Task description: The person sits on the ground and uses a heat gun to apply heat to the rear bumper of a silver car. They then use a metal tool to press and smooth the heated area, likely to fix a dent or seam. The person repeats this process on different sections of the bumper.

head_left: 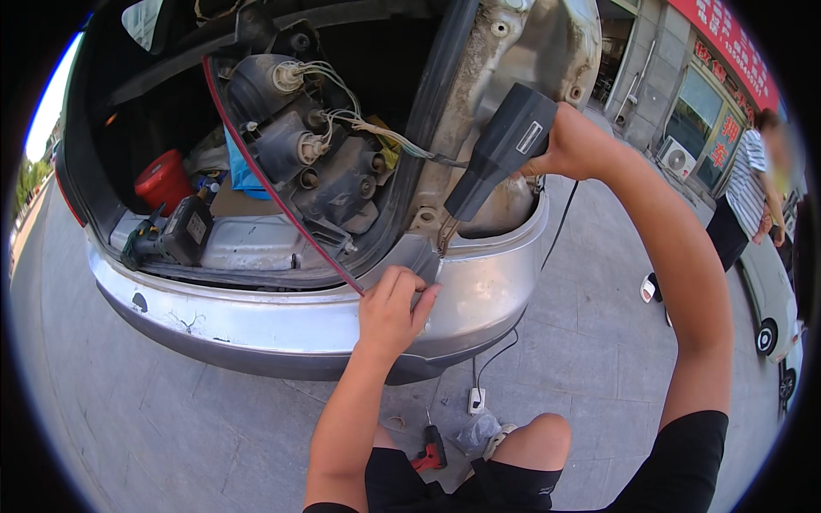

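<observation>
My right hand (569,147) grips a black hair dryer (510,141), its narrow nozzle tilted down toward thin brown wires (445,229) at the car's rear corner. Just below the nozzle, my left hand (393,309) rests on the silver bumper (487,286), thumb and fingers pinched at the pale lower end of a wire; the fingertips partly hide it. Left of the hands, a removed tail light (329,184) stands in the boot opening, its back toward me and its red edge slanting down to my left hand. A bundle of wires (389,135) runs from its bulb sockets to the car body.
In the boot are a red bucket (164,181) and a black-cased power tool (184,231). Below the bumper, a red and black drill (432,449) and a white power socket (476,400) lie on the paving. A black cord hangs at the right; a person (748,184) stands beyond.
</observation>
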`<action>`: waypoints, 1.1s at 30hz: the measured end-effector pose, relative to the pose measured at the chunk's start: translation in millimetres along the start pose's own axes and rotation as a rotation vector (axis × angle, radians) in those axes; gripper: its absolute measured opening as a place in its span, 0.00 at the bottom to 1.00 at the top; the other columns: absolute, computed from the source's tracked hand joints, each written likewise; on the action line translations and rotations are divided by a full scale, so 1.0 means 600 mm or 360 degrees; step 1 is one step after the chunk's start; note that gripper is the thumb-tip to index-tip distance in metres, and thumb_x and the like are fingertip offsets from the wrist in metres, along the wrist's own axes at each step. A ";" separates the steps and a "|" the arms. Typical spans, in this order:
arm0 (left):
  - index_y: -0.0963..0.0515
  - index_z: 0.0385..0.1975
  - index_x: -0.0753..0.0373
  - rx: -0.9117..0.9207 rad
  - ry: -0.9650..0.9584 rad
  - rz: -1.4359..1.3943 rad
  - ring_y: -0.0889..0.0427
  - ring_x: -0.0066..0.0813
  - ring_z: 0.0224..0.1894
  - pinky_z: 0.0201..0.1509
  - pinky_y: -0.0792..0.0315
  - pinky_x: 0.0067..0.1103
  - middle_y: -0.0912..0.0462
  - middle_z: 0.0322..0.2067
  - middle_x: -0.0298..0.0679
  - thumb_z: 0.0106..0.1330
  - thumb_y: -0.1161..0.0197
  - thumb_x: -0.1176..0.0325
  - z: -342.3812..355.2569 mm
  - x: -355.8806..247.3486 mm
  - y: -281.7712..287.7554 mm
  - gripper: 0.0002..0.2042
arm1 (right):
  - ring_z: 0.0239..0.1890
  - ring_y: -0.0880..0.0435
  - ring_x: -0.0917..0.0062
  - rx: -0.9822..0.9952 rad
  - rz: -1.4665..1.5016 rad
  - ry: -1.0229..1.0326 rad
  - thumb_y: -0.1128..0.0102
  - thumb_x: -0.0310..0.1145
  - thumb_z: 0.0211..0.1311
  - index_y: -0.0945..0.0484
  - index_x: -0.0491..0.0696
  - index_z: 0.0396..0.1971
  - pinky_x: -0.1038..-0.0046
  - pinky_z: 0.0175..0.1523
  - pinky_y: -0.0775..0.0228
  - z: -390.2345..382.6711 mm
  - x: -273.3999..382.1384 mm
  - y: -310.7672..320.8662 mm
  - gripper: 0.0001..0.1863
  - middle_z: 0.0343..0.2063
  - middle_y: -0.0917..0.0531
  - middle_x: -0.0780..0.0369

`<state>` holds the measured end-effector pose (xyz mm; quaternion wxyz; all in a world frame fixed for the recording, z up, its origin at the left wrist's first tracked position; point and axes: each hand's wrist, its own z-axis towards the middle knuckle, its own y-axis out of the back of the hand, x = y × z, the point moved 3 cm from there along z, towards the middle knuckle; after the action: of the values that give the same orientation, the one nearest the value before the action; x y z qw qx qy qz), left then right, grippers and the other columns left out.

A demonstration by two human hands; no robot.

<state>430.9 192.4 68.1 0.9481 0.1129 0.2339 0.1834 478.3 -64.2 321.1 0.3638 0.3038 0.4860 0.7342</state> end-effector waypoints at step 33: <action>0.21 0.60 0.62 0.0123 0.0270 -0.0114 0.24 0.30 0.36 0.34 0.29 0.22 0.21 0.45 0.40 0.57 0.20 0.67 0.011 -0.001 -0.006 0.29 | 0.40 0.16 0.77 -0.0438 0.0480 -0.0088 0.13 0.28 0.46 0.16 0.43 0.45 0.70 0.51 0.21 -0.120 -0.037 -0.061 0.25 0.39 0.11 0.62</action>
<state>435.0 188.0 73.0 0.9257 0.1252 0.3242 0.1492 441.8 -108.8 260.3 0.3010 0.3405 0.3199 0.8313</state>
